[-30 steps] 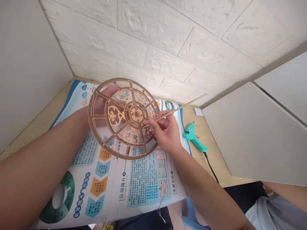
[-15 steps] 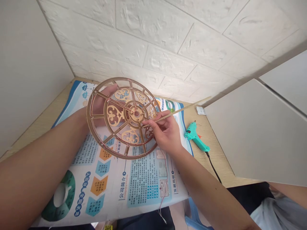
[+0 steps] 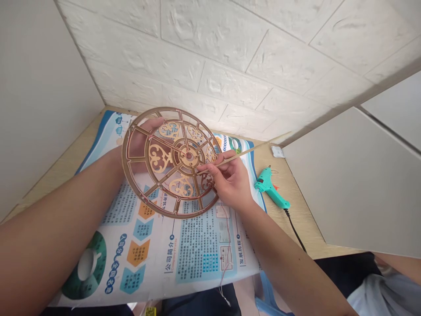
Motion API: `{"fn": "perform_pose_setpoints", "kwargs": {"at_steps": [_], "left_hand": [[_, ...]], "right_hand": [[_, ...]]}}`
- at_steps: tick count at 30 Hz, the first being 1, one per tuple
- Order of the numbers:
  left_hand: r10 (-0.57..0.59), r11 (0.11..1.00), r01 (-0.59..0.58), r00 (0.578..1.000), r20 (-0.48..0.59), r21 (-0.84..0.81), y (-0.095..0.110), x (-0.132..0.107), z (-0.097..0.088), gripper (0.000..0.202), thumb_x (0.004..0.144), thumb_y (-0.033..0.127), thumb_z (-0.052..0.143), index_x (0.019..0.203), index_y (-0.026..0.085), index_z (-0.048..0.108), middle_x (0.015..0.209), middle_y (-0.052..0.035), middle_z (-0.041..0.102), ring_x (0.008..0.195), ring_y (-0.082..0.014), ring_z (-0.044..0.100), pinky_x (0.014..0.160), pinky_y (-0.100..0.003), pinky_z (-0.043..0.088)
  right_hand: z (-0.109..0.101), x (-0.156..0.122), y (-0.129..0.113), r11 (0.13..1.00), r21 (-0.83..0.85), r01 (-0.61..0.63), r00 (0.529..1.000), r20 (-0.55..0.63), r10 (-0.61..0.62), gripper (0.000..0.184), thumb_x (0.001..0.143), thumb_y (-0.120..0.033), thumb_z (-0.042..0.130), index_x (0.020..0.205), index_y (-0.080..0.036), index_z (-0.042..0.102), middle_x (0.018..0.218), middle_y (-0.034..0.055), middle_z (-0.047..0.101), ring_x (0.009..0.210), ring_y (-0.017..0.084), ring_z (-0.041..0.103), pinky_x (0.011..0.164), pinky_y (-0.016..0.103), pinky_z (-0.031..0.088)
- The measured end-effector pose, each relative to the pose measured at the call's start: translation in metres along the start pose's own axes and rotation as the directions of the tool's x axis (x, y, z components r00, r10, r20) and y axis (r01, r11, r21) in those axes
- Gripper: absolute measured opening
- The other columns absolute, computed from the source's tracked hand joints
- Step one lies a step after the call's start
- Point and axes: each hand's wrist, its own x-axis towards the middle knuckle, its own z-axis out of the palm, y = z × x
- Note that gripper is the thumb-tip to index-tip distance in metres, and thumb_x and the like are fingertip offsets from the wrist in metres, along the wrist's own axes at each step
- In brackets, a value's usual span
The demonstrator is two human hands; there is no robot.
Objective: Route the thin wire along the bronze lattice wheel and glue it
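A round gold-brown openwork wheel (image 3: 190,156) with scroll patterns and spokes is held tilted above a printed poster sheet. My left hand (image 3: 140,142) supports it from behind at the left side, its fingers partly hidden by the wheel and seen through its gaps. In my right hand (image 3: 232,177) is a thin wooden stick (image 3: 245,152), pinched between thumb and fingers. The stick's near tip is close to the wheel's hub; whether it touches I cannot tell. Thin reddish wires (image 3: 225,272) hang from the wheel down over the poster's front edge.
The poster (image 3: 154,281) covers much of the wooden table (image 3: 297,230). A teal hot glue gun (image 3: 271,188) with a black cord lies to the right, near a small white object (image 3: 278,152). A textured white brick wall (image 3: 210,57) rises behind, with pale panels at both sides.
The whole view has shifted slightly, so everything appears a little further right. Both hands keep their holds, and the stick stays near the hub.
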Motion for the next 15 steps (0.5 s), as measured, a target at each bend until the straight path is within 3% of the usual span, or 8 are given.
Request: {"fn": "perform_pose_setpoints", "kwargs": {"at_steps": [4, 8, 11, 15], "left_hand": [[-0.024, 1.0, 0.024, 0.999, 0.034, 0.007, 0.0003, 0.0006, -0.0014, 0.077, 0.09, 0.075, 0.039, 0.111, 0.007, 0.07, 0.109, -0.0125, 0.079, 0.131, -0.0407, 0.06, 0.109, -0.05, 0.05], [-0.006, 1.0, 0.006, 0.998, 0.07, 0.006, 0.0001, 0.001, -0.0012, 0.084, 0.093, 0.074, 0.032, 0.117, 0.001, 0.066, 0.113, -0.0175, 0.077, 0.134, -0.0415, 0.057, 0.111, -0.052, 0.048], [-0.003, 1.0, 0.002, 0.995, 0.101, 0.018, 0.0007, 0.0009, -0.0006, 0.087, 0.094, 0.073, 0.028, 0.121, -0.001, 0.065, 0.117, -0.019, 0.076, 0.136, -0.0417, 0.056, 0.112, -0.052, 0.046], [-0.033, 0.998, 0.024, 0.982, 0.186, 0.051, 0.0013, 0.0029, -0.0034, 0.088, 0.092, 0.074, 0.026, 0.128, 0.003, 0.062, 0.129, -0.0181, 0.072, 0.138, -0.0421, 0.053, 0.117, -0.053, 0.042]], "right_hand": [[-0.0009, 0.0006, -0.0011, 1.0, 0.009, -0.027, 1.0, 0.004, 0.027, 0.031, 0.098, -0.048, 0.065, 0.096, -0.028, 0.041, 0.091, 0.0007, 0.08, 0.045, 0.009, 0.052, 0.049, 0.032, 0.043], [0.0001, 0.0006, -0.0028, 0.998, 0.038, -0.049, 0.999, 0.002, 0.049, 0.033, 0.096, -0.049, 0.066, 0.095, -0.028, 0.041, 0.091, 0.0004, 0.08, 0.039, 0.007, 0.039, 0.044, 0.03, 0.036], [0.0005, 0.0007, -0.0034, 0.998, 0.047, -0.035, 0.999, -0.003, 0.035, 0.032, 0.096, -0.045, 0.066, 0.094, -0.027, 0.041, 0.09, 0.0011, 0.081, 0.042, 0.008, 0.045, 0.045, 0.03, 0.036], [-0.0001, 0.0014, -0.0035, 0.998, 0.057, -0.032, 0.999, -0.002, 0.032, 0.029, 0.096, -0.042, 0.066, 0.095, -0.027, 0.041, 0.088, 0.0029, 0.081, 0.064, 0.015, 0.069, 0.05, 0.031, 0.042]]}}
